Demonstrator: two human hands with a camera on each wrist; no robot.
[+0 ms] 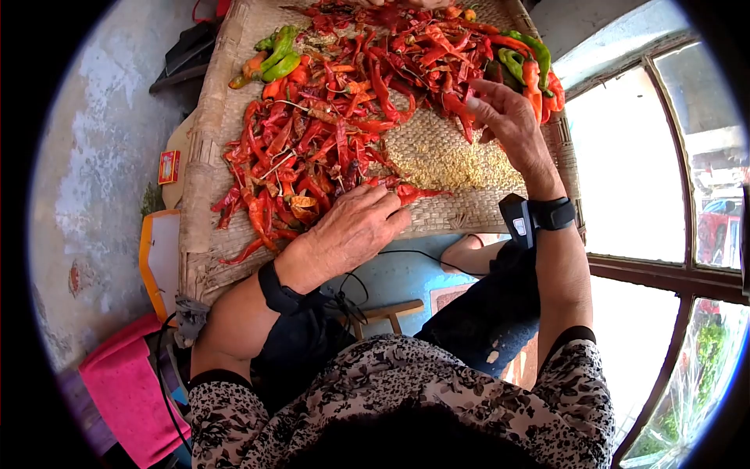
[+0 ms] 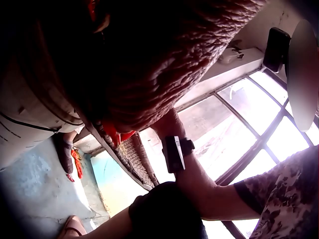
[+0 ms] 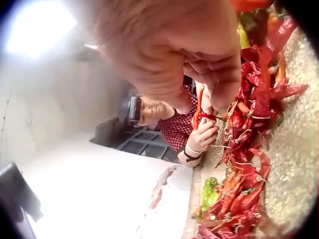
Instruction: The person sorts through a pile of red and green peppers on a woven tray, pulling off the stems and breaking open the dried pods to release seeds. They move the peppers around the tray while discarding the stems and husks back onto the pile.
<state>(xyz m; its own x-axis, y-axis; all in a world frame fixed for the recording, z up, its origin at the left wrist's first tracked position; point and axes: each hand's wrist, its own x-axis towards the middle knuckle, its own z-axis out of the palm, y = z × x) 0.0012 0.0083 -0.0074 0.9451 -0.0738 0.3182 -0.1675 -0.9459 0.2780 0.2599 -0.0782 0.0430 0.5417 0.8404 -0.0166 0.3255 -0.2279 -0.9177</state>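
My left hand (image 1: 355,223) rests low at the near edge of a heap of dried red chili peppers (image 1: 293,148), knuckles up and fingers bent down. One red chili (image 1: 418,193) pokes out beside its fingers; thumb and palm are hidden, so I cannot tell whether it grips one. My right hand (image 1: 508,125) hovers over the right side of the woven mat (image 1: 461,205), near the chilies and a patch of loose pale seeds (image 1: 449,166). In the right wrist view, a gap shows between its thumb and loosely bent fingers, with nothing held.
Green peppers (image 1: 281,53) lie at the mat's far left, more green and orange-red ones (image 1: 531,66) at the far right. Another person's hands (image 3: 203,137) hold a red chili across the mat. A window (image 1: 633,164) stands right; a small red box (image 1: 169,167) sits left.
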